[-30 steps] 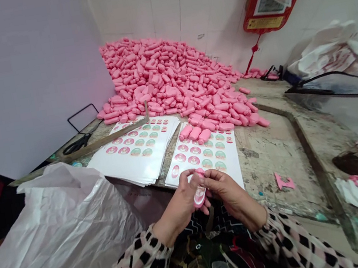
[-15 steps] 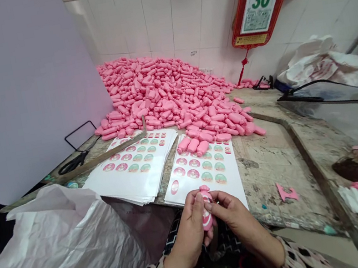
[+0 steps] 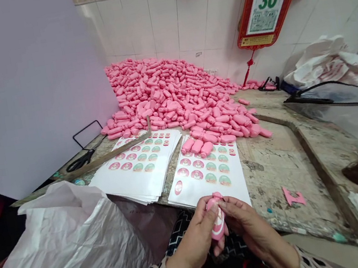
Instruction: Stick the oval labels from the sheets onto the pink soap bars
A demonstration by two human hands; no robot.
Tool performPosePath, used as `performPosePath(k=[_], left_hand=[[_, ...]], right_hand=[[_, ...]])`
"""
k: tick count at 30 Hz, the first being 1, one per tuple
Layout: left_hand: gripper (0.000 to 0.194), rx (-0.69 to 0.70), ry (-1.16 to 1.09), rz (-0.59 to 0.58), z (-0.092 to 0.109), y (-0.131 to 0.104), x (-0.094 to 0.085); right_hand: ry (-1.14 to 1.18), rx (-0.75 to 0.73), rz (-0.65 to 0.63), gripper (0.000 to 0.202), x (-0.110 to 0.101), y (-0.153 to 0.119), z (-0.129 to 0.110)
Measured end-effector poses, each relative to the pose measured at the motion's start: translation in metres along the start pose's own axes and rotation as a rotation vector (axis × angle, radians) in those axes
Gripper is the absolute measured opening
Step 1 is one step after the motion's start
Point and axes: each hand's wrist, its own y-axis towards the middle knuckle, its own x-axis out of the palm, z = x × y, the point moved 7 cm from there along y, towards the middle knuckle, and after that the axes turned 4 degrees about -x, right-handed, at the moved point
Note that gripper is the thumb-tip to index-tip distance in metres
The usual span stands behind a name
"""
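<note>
A small pink bottle-shaped piece [image 3: 219,227] with a pink-and-white oval sticker on its front is held upright over my lap. My left hand [image 3: 197,237] grips it from the left, thumb on the sticker. From the right, my right hand [image 3: 251,227] pinches its upper part, thumb pressed on the sticker's edge. Just beyond my hands lies a sheet of stickers [image 3: 206,189] with pink and green ovals. Another stack of sticker sheets [image 3: 131,179] is to its left. Several pink pieces [image 3: 206,149] rest on the right sheet's far end.
A large heap of pink pieces [image 3: 164,90] lies against the tiled wall. At left are black scissors [image 3: 80,160], a wooden strip [image 3: 106,156] and a white plastic bag [image 3: 81,248]. A pink scrap [image 3: 293,196] and a clear bag [image 3: 350,104] lie on the right.
The view has shifted slightly, so the scene sits a little further right. Both hands still hold the pink piece, now tilted a little, with the thumbs higher on the sticker.
</note>
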Motion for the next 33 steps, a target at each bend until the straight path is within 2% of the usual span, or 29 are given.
performPosePath(k=[4, 8, 12, 18, 25, 33], left_hand=[[0.043, -0.028, -0.034, -0.017, -0.002, 0.000, 0.000], [0.039, -0.012, 0.021, 0.026, 0.000, -0.002, -0.004], [0.039, -0.002, 0.013, 0.023, -0.002, -0.002, -0.006], [0.042, 0.025, -0.059, 0.005, -0.011, -0.002, -0.008], [0.038, -0.005, -0.091, 0.018, -0.016, -0.005, -0.008], [0.041, 0.000, 0.025, -0.017, -0.011, -0.006, 0.000]], right_hand=[[0.023, 0.023, 0.018, 0.031, -0.003, -0.002, 0.005], [0.028, -0.026, -0.027, 0.030, 0.003, -0.004, 0.006], [-0.056, -0.092, -0.049, 0.035, 0.007, -0.004, 0.004], [-0.165, -0.113, -0.112, 0.034, 0.006, 0.000, 0.003], [-0.241, -0.094, -0.161, 0.037, 0.007, -0.002, 0.002], [-0.136, -0.044, -0.122, 0.037, 0.003, -0.015, 0.001]])
